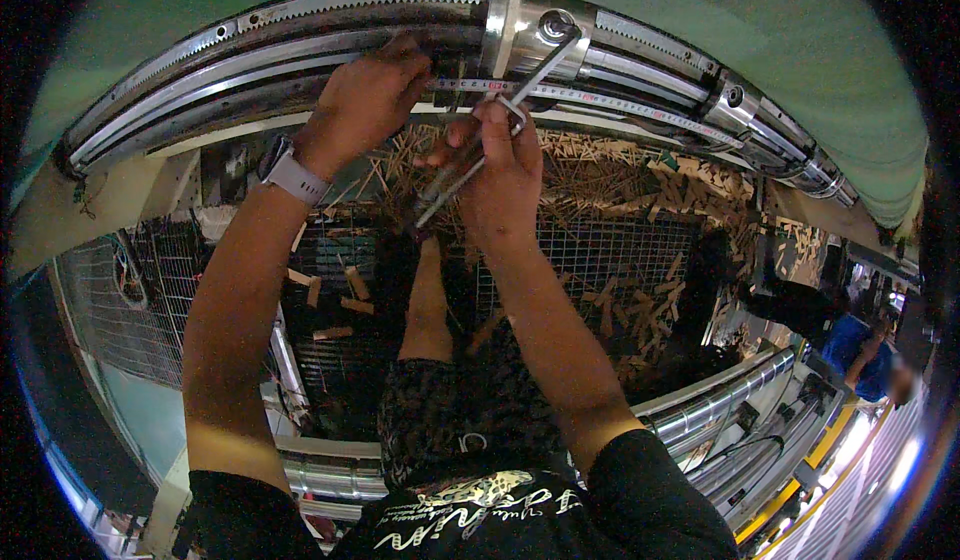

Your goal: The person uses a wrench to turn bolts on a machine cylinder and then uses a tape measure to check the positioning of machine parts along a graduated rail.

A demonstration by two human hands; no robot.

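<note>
**Hands at curved machine ring – hex key and tape measure**

Position: the person faces a large curved metal ring (pixel 300 55) w/ a toothed rim along its upper edge and polished rails below. Both forearms come up from the lower edge of the view to the ring.

Right hand (pixel 500 175): grip closed on a bundle of hex keys (pixel 455 175). One long L-shaped key (pixel 540 65) sticks out of the bundle, up and to the right; its bent end sits at a round socket bolt (pixel 553 26) on a shiny block of the ring. Whether the tip is seated in the bolt: cannot tell.

Left hand (pixel 365 100): grip closed, fingers curled against the ring's lower rails, approx. at the start of a tape measure (pixel 600 100). The tape runs to the right along the ring's curve, passing behind the long key. Exact pinch point is hidden by the fingers. A watch w/ a pale strap (pixel 290 172) sits on the left wrist.

Surroundings: below the ring, a wire mesh guard (pixel 610 250) w/ many loose wooden sticks (pixel 640 175) scattered on and behind it. Lower right: more polished rails (pixel 720 405) and a yellow rail (pixel 800 485). Far right: another person in a blue top (pixel 855 345), well apart from the hands.
</note>
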